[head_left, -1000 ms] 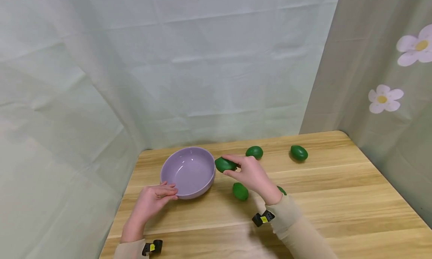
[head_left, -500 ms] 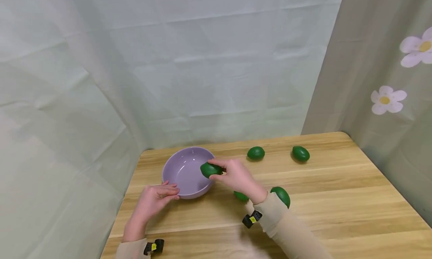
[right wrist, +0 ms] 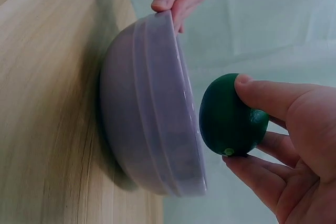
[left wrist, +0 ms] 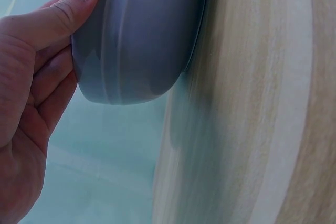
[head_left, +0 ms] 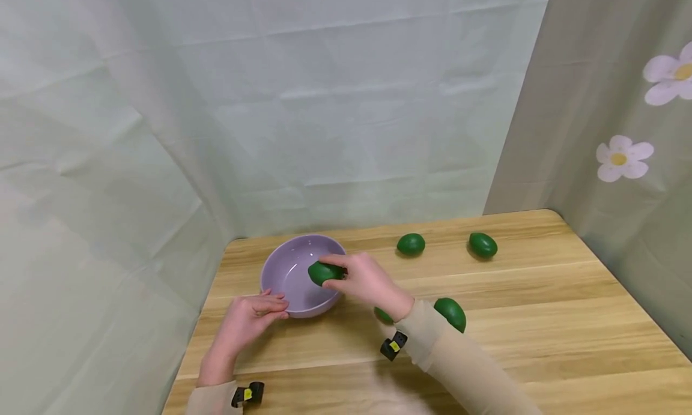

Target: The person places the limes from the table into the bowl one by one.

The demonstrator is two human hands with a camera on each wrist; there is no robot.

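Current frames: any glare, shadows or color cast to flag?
Head: white glints inside the purple bowl, shadow on the wooden tabletop near the right sleeve; left wrist: bluish cast, soft shadow beside the bowl; right wrist: small highlight on the green fruit, soft shadow by the bowl.

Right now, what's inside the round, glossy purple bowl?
Only bare surface shows inside the bowl. The smooth green oval fruit, pinched by the right hand, is above it; both cover part of the inside, which I cannot see.
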